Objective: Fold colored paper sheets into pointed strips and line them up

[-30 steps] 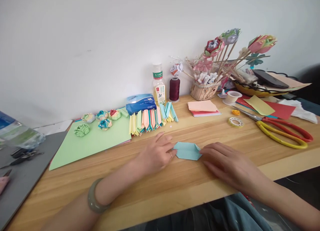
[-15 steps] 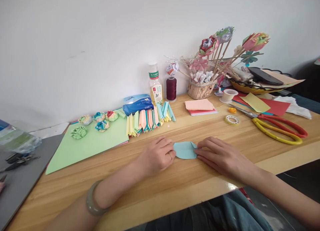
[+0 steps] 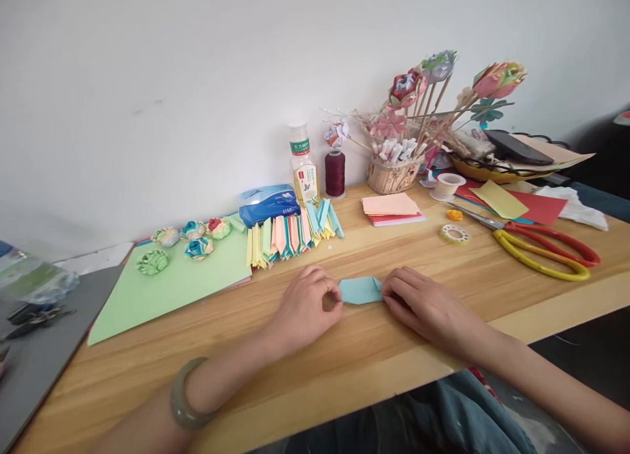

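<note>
A small piece of light blue paper (image 3: 361,290) lies on the wooden table between my two hands, with folded corners at its ends. My left hand (image 3: 310,304) pinches its left end between thumb and forefinger. At the right end, the fingers of my right hand (image 3: 416,301) are closed on the paper's edge, their tips partly hiding that corner. Beyond the paper stands a row of folded paper strips (image 3: 283,237) in several colours.
Paper flowers (image 3: 152,262) rest on green sheets (image 3: 147,303) at left. Behind are a tissue pack (image 3: 268,205), a bottle (image 3: 306,172), purple thread (image 3: 335,173) and a flower basket (image 3: 394,175). Right: paper stack (image 3: 391,205), tape roll (image 3: 455,234), scissors (image 3: 546,247).
My left hand has shifted from lying over the paper's left end to pinching it. The paper looks narrower, its near edge drawn up. The camera view has shifted slightly.
</note>
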The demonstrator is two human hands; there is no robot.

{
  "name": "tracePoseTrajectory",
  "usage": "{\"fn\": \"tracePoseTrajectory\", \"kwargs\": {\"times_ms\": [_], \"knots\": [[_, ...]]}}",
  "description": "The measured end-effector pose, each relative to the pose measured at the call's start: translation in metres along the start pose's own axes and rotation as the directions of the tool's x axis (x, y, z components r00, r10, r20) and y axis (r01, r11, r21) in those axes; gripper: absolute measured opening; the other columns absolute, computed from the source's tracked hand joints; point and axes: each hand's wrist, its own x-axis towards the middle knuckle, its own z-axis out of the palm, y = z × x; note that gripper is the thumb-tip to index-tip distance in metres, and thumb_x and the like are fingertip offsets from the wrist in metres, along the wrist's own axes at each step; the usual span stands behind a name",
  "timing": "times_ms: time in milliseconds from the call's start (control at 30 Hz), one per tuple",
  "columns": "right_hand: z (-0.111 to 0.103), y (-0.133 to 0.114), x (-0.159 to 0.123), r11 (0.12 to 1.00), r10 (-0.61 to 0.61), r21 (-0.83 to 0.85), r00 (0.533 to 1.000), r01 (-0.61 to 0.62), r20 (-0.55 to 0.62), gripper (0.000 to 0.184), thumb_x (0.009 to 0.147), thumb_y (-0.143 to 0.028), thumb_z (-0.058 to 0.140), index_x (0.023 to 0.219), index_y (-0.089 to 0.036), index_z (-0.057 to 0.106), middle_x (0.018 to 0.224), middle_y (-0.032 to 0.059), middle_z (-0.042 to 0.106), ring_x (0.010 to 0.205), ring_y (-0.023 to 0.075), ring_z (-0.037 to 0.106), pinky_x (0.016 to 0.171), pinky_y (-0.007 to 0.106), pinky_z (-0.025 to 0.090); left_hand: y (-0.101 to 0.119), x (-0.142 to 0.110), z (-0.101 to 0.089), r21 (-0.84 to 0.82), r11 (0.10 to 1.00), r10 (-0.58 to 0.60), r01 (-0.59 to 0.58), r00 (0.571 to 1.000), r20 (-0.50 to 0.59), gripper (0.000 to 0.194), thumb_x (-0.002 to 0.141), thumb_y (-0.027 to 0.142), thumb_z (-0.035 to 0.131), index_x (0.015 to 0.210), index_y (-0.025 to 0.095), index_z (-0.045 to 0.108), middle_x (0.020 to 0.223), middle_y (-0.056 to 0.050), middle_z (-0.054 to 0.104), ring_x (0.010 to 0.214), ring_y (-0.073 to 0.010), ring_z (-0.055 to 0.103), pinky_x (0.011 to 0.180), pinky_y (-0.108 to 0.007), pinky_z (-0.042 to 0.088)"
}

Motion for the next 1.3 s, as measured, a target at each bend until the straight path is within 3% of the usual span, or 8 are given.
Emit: {"fn": "tracePoseTrajectory", "kwargs": {"times_ms": [167,333,533,767,1067,1300], "knots": [[0.005,-0.003,-0.003,0.996,0.085,0.042,0.994,-0.082,-0.068,0.016,0.09,-0.015,0.04,0.08,-0.019,0.052,0.076,0.006,0.056,0.072,0.0187,0.053,0.064,0.032,0.046,-0.001,0.001,0.005,-0.078,0.994,-0.074,0.072,0.997,-0.015,0.008,0.072,0.019,0.073,0.07,0.021,0.066,0.082,-0.002,0.061,0.092,-0.0211,0.053,0.082,-0.037,0.046],[0.001,-0.001,-0.008,0.985,0.089,0.148,0.996,-0.085,-0.021,0.009,0.087,-0.014,0.047,0.085,-0.019,0.054,0.084,0.006,0.058,0.079,0.0193,0.055,0.069,0.033,0.047,-0.001,0.003,0.008,-0.096,0.987,-0.134,0.129,0.99,-0.044,0.01,0.068,0.016,0.076,0.066,0.02,0.067,0.079,-0.002,0.063,0.093,-0.0216,0.053,0.082,-0.037,0.046],[0.004,-0.001,-0.007,0.962,0.196,0.2,0.98,-0.186,-0.032,0.017,0.09,-0.019,0.044,0.08,-0.02,0.058,0.08,0.0058,0.058,0.075,0.0186,0.056,0.066,0.033,0.048,0.003,0.003,0.008,-0.029,0.996,-0.091,0.09,0.995,-0.049,0.01,0.074,0.016,0.07,0.066,0.02,0.066,0.076,-0.001,0.064,0.091,-0.0211,0.052,0.08,-0.037,0.046],[0.012,-0.003,-0.005,0.957,0.272,0.114,0.961,-0.265,-0.049,0.019,0.091,-0.021,0.043,0.078,-0.019,0.057,0.077,0.0053,0.057,0.072,0.019,0.056,0.063,0.032,0.047,0.006,0.002,0.011,0.007,0.995,-0.099,0.099,0.993,-0.06,0.012,0.075,0.013,0.067,0.066,0.019,0.063,0.079,-0.001,0.063,0.089,-0.021,0.05,0.08,-0.037,0.045],[0.018,-0.008,-0.001,0.964,0.146,-0.204,0.981,-0.17,-0.129,0.018,0.088,-0.017,0.042,0.071,-0.02,0.049,0.07,0.0048,0.053,0.068,0.0208,0.052,0.062,0.032,0.044,0.009,0.004,0.01,0.131,0.985,-0.109,0.116,0.992,-0.059,0.016,0.08,0.017,0.061,0.064,0.019,0.06,0.078,-0.003,0.058,0.09,-0.0229,0.048,0.08,-0.04,0.045],[0.019,-0.003,-0.002,0.963,0.17,-0.199,0.982,-0.184,-0.088,0.015,0.088,-0.021,0.046,0.073,-0.02,0.047,0.072,0.0036,0.051,0.069,0.0198,0.051,0.063,0.032,0.043,0.009,0.004,0.012,0.157,0.979,-0.121,0.127,0.991,-0.048,0.015,0.08,0.018,0.06,0.065,0.018,0.061,0.082,-0.004,0.056,0.094,-0.024,0.046,0.082,-0.041,0.045]]}}
